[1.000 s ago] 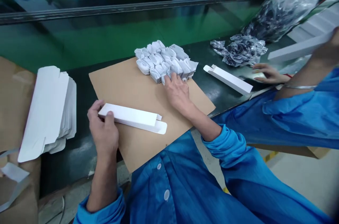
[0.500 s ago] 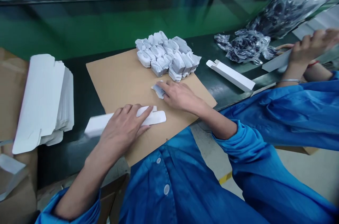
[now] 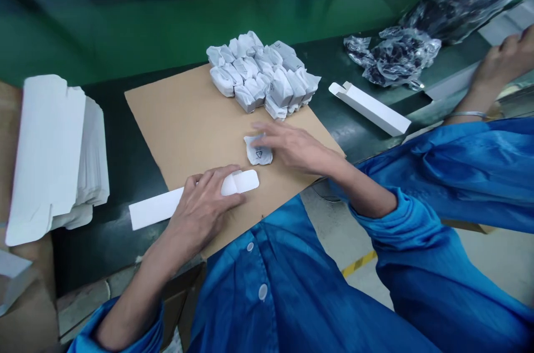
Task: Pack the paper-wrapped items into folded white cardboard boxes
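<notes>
Partly under the right hand [image 3: 294, 146], its grip unclear, lies a packet [image 3: 260, 154], near the left hand [image 3: 203, 197] grasping a white box [image 3: 156, 209].

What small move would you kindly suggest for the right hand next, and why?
I would probably close the right hand on the single wrapped packet: it lies on the cardboard sheet, apart from the pile, with blurred fingers over it, while the left hand holds the white box, flap end nearer the packet.
</notes>
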Demonstrator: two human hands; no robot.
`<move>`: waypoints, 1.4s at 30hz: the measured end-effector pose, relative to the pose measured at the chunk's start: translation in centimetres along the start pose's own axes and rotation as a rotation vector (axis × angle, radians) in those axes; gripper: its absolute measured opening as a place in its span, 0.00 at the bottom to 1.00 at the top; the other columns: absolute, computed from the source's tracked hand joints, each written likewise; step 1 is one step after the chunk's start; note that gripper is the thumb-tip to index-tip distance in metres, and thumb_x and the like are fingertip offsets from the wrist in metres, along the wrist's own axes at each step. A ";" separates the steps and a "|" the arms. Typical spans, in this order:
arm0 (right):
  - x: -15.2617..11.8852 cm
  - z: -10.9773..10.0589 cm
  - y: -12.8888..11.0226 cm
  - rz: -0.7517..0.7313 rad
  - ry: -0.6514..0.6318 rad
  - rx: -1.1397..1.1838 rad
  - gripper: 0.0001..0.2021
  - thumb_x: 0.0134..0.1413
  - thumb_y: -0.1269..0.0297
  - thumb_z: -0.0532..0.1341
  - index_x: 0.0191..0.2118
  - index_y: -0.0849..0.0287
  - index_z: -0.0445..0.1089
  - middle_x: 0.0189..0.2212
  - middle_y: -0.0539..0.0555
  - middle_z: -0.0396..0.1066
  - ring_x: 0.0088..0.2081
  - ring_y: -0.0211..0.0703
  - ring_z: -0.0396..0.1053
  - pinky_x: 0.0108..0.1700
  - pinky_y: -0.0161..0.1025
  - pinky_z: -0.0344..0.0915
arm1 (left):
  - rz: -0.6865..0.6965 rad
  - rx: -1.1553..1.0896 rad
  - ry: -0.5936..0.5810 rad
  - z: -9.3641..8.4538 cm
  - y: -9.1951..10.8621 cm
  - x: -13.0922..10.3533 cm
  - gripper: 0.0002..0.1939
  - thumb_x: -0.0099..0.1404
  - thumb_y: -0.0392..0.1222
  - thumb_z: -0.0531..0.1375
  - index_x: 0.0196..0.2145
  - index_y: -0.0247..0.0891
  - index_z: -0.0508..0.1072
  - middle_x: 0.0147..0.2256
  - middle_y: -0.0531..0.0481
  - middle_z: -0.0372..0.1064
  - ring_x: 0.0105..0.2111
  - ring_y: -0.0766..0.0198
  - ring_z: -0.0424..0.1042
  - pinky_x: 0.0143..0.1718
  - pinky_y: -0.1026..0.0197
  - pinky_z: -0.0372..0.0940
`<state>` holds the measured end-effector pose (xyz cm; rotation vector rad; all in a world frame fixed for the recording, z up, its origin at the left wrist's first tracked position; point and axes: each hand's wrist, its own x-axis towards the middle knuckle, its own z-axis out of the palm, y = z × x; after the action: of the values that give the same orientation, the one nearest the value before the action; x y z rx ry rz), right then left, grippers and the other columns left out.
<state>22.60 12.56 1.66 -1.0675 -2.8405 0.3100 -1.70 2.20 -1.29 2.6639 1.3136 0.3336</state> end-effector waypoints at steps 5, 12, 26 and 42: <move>0.3 1.5 -3.3 0.477 0.000 -0.137 0.23 0.66 0.49 0.55 0.51 0.66 0.68 0.43 0.67 0.73 0.45 0.58 0.71 0.39 0.45 0.66 | 0.029 0.022 0.092 0.2 0.2 -0.4 0.15 0.66 0.31 0.55 0.36 0.47 0.79 0.61 0.43 0.63 0.55 0.47 0.66 0.45 0.47 0.62; -2.0 2.0 -3.1 0.340 0.139 0.062 0.16 0.63 0.61 0.60 0.52 0.64 0.68 0.45 0.61 0.72 0.47 0.51 0.69 0.46 0.44 0.67 | 0.046 0.076 0.119 0.8 -0.7 -1.8 0.12 0.69 0.35 0.55 0.43 0.46 0.77 0.65 0.42 0.58 0.61 0.48 0.64 0.53 0.46 0.65; -2.7 4.6 -6.2 -0.115 0.137 0.237 0.19 0.67 0.72 0.51 0.61 0.66 0.61 0.51 0.65 0.70 0.52 0.51 0.66 0.54 0.52 0.69 | 0.099 0.025 0.192 1.1 -0.7 -2.6 0.11 0.70 0.36 0.57 0.46 0.45 0.76 0.64 0.41 0.61 0.61 0.48 0.64 0.55 0.47 0.64; -0.7 5.4 -10.6 0.254 0.195 1.220 0.28 0.60 0.72 0.55 0.67 0.57 0.57 0.50 0.56 0.75 0.50 0.42 0.74 0.53 0.45 0.71 | -0.124 -0.153 0.362 3.0 1.5 -2.0 0.17 0.69 0.39 0.58 0.54 0.50 0.71 0.57 0.45 0.67 0.57 0.54 0.69 0.56 0.48 0.69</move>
<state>15.48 3.44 -1.23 -0.9933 -1.7119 1.5489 -0.96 -0.40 -4.14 2.4580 1.4709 0.8935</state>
